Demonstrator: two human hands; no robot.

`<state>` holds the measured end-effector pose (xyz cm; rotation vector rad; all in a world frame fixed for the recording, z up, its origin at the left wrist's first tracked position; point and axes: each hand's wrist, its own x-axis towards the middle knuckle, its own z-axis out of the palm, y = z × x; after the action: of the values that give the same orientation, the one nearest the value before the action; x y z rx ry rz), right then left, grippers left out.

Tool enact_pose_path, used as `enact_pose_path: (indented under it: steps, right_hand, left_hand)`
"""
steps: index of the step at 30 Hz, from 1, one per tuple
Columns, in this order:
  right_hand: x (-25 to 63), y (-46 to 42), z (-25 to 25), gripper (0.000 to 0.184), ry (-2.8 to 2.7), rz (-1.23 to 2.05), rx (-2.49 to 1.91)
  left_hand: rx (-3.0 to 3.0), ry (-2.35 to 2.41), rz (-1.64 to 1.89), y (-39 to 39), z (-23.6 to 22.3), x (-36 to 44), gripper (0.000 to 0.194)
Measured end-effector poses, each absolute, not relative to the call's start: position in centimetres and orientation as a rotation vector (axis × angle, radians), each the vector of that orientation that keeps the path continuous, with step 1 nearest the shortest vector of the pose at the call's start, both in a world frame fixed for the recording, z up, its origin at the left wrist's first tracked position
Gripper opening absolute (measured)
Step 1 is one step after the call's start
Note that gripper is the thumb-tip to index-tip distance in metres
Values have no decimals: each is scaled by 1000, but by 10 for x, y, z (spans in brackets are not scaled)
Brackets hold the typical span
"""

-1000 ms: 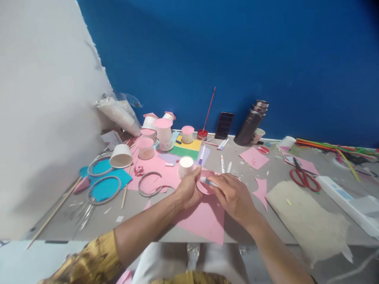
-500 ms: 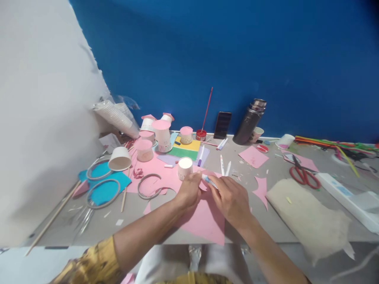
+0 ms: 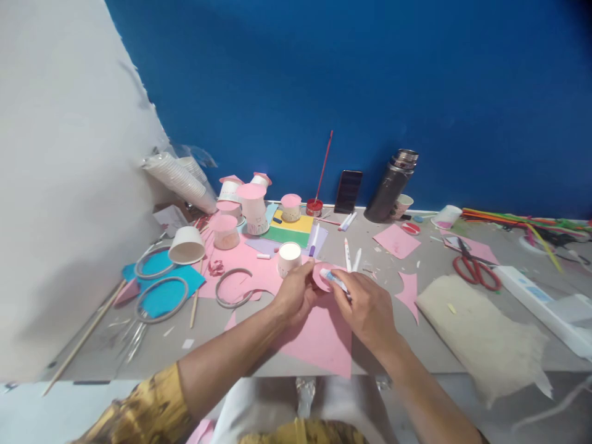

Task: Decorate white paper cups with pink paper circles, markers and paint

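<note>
My left hand (image 3: 298,296) is closed on the edge of a small pink paper disc (image 3: 321,269), held above a large pink sheet (image 3: 319,339). My right hand (image 3: 367,302) grips a slim white tube with blue print (image 3: 333,279), which looks like glue. Its tip meets the face of the disc, though I cannot make out any glue there. Just beyond my left fingers, a white paper cup (image 3: 290,259) stands upside down. Behind it, several cups topped with pink discs, such as the tall stack (image 3: 254,213), stand on coloured paper.
Red-handled scissors (image 3: 476,271) lie to the right, near a beige cloth-like piece (image 3: 476,333). A dark flask (image 3: 391,188) and a phone (image 3: 348,191) stand against the blue wall. At left are grey rings (image 3: 161,300) on blue paper, sticks, and stacked cups (image 3: 178,182).
The pink disc has tilted down and back up to show its face again. The tube has shifted slightly over it, with my right hand moving a little. Both grips stay the same.
</note>
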<state>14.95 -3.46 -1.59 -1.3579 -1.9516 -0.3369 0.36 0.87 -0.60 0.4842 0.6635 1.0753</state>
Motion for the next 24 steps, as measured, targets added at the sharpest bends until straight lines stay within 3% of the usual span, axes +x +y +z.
enact_pose_path:
  steps: [8,22,24]
  right_hand:
    - [151,-36,-18,20,-2061,-311,-1403]
    - [151,-37,-15,22,-2084,-218,-1276]
    - [152,-36,-13,23,-2111,-227,-1248]
  left_hand:
    - [599,678,1031,13,-8,-1,14]
    - [604,750,1022,12,-13,3,17]
    - [561,742,1046,12,-12,3,24]
